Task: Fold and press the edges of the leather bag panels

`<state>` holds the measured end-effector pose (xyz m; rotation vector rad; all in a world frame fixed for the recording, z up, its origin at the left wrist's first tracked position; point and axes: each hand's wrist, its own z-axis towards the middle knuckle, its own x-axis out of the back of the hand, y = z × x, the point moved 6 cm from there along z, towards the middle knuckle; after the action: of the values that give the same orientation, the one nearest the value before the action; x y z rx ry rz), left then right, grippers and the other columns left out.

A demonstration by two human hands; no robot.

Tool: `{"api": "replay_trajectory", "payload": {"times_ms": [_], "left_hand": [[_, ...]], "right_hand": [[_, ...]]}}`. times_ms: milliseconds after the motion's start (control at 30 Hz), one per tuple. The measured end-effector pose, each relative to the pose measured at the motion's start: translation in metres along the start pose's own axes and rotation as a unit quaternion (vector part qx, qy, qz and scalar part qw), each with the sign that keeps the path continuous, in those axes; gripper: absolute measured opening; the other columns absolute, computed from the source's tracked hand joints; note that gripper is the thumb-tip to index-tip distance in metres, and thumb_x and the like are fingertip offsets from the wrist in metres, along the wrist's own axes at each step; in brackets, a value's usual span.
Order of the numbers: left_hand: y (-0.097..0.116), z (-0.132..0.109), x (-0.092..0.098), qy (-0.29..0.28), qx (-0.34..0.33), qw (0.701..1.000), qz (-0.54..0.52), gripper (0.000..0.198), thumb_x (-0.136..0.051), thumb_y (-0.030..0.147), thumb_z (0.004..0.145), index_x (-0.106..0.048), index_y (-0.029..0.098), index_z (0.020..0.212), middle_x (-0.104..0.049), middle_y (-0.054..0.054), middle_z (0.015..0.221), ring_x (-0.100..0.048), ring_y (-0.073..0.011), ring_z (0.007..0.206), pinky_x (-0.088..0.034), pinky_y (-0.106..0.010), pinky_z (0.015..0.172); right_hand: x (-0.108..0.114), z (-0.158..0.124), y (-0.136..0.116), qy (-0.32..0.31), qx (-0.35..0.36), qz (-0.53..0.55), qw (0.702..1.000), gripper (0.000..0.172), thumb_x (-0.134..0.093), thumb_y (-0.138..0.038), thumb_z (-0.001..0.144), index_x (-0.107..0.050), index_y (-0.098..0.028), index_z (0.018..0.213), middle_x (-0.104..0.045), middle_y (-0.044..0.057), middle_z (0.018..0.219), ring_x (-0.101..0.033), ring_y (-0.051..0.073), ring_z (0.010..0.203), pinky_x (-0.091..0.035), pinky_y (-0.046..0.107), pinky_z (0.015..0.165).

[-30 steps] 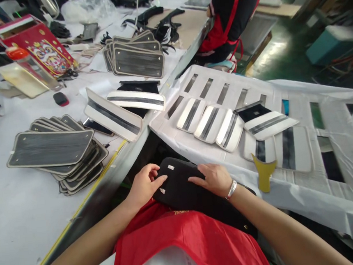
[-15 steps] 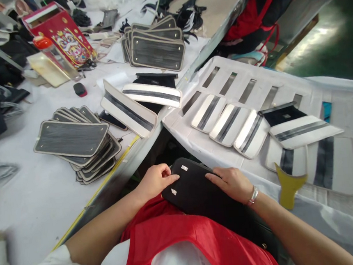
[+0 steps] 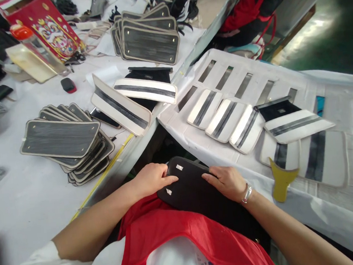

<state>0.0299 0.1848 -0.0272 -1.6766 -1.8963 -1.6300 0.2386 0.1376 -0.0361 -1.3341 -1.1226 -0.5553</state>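
Observation:
Across my lap lies a black panel [image 3: 197,192] with rounded corners, which looks like part of a bag. Two small whitish patches sit near its left end. My left hand [image 3: 155,177] grips that end, thumb on top beside the patches and fingers curled around the edge. My right hand [image 3: 225,181] holds the far edge further right, its thumb lying on the black surface and its fingers over the rim. What is under the panel stays hidden. The red apron [image 3: 172,227] covers part of its near side.
Left are a stack of dark grey panels [image 3: 61,138] and another stack [image 3: 152,44] behind. White panels with a dark stripe [image 3: 123,106] lie between the tables; more striped panels [image 3: 225,120] and a yellow tool [image 3: 282,179] lie on the slotted right table [image 3: 175,116]. A red box [image 3: 45,28] stands back left.
My left fingers have closed down on the panel's end, where they were raised in a pinch before. The whole view has shifted slightly; the right hand keeps its hold.

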Motion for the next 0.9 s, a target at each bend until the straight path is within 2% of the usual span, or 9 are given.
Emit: {"api": "replay_trajectory", "payload": {"times_ms": [67,133,300,367,433,500,567,733,900], "left_hand": [[0.013,0.0,0.003,-0.004,-0.027,0.999,0.043,0.037,-0.055,0.041,0.077,-0.044,0.016,0.053,-0.045,0.003,0.049,-0.038,-0.0083,0.047,-0.021,-0.023,0.048],[0.032,-0.006,0.003,-0.015,-0.072,0.997,0.028,0.037,-0.053,0.036,0.079,-0.041,0.015,0.051,-0.04,0.004,0.046,-0.036,-0.007,0.045,-0.02,-0.023,0.048],[0.1,-0.036,-0.004,-0.058,-0.266,0.958,-0.086,0.039,-0.053,0.033,0.08,-0.036,0.015,0.05,-0.036,0.005,0.049,-0.031,-0.0057,0.047,-0.021,-0.023,0.048],[0.115,-0.039,-0.002,-0.064,-0.272,0.948,-0.15,0.04,-0.054,0.033,0.08,-0.036,0.015,0.05,-0.035,0.005,0.048,-0.031,-0.0054,0.047,-0.022,-0.022,0.047],[0.119,-0.034,0.002,-0.073,-0.222,0.941,-0.244,0.041,-0.055,0.035,0.081,-0.035,0.015,0.05,-0.035,0.006,0.046,-0.032,-0.005,0.045,-0.023,-0.02,0.045],[0.118,-0.025,0.007,-0.077,-0.162,0.924,-0.337,0.042,-0.055,0.039,0.081,-0.034,0.016,0.051,-0.036,0.006,0.045,-0.034,-0.0047,0.043,-0.025,-0.019,0.042],[0.111,-0.016,0.013,-0.078,-0.117,0.913,-0.383,0.043,-0.055,0.042,0.08,-0.034,0.017,0.052,-0.037,0.007,0.044,-0.034,-0.0044,0.04,-0.026,-0.018,0.04],[0.069,-0.008,0.024,-0.035,-0.047,0.96,-0.273,0.044,-0.059,0.044,0.075,-0.036,0.016,0.05,-0.037,0.006,0.042,-0.034,-0.0043,0.039,-0.022,-0.017,0.038],[0.012,-0.013,0.009,0.0,0.034,0.974,-0.223,0.044,-0.057,0.049,0.075,-0.041,0.016,0.051,-0.04,0.006,0.04,-0.036,-0.0056,0.039,-0.025,-0.018,0.038]], "right_hand": [[0.0,0.0,0.0,-0.001,-0.002,-0.001,1.0,0.048,-0.03,-0.051,0.091,-0.047,-0.019,0.06,-0.051,0.0,0.054,-0.043,0.01,0.05,-0.026,0.025,0.051],[0.0,0.0,0.0,0.0,-0.005,0.007,1.0,0.049,-0.029,-0.052,0.091,-0.047,-0.019,0.06,-0.051,0.0,0.054,-0.044,0.01,0.05,-0.026,0.025,0.051],[0.003,-0.004,0.004,0.02,0.009,0.065,0.998,0.053,-0.023,-0.057,0.09,-0.043,-0.019,0.059,-0.048,0.001,0.054,-0.041,0.011,0.049,-0.028,0.024,0.05],[0.004,-0.008,0.007,0.033,0.01,0.111,0.993,0.054,-0.022,-0.059,0.089,-0.04,-0.019,0.058,-0.047,0.001,0.053,-0.04,0.011,0.049,-0.029,0.024,0.05],[0.005,-0.011,0.012,0.056,-0.004,0.153,0.987,0.055,-0.022,-0.061,0.088,-0.039,-0.019,0.057,-0.045,0.0,0.052,-0.039,0.01,0.048,-0.03,0.024,0.049],[0.007,-0.013,0.017,0.089,-0.03,0.171,0.981,0.056,-0.02,-0.062,0.088,-0.036,-0.02,0.055,-0.042,-0.001,0.05,-0.036,0.01,0.047,-0.029,0.024,0.048],[0.008,-0.012,0.021,0.107,-0.058,0.165,0.979,0.057,-0.017,-0.062,0.088,-0.034,-0.02,0.053,-0.039,-0.001,0.048,-0.033,0.01,0.046,-0.027,0.025,0.048],[0.0,-0.003,0.017,0.021,-0.097,0.067,0.993,0.056,-0.019,-0.056,0.091,-0.047,-0.019,0.06,-0.051,0.001,0.054,-0.043,0.011,0.05,-0.028,0.025,0.052],[0.002,0.003,0.006,-0.026,-0.1,-0.066,0.992,0.055,-0.021,-0.05,0.094,-0.057,-0.018,0.068,-0.063,0.005,0.067,-0.057,0.014,0.061,-0.028,0.026,0.056]]}}
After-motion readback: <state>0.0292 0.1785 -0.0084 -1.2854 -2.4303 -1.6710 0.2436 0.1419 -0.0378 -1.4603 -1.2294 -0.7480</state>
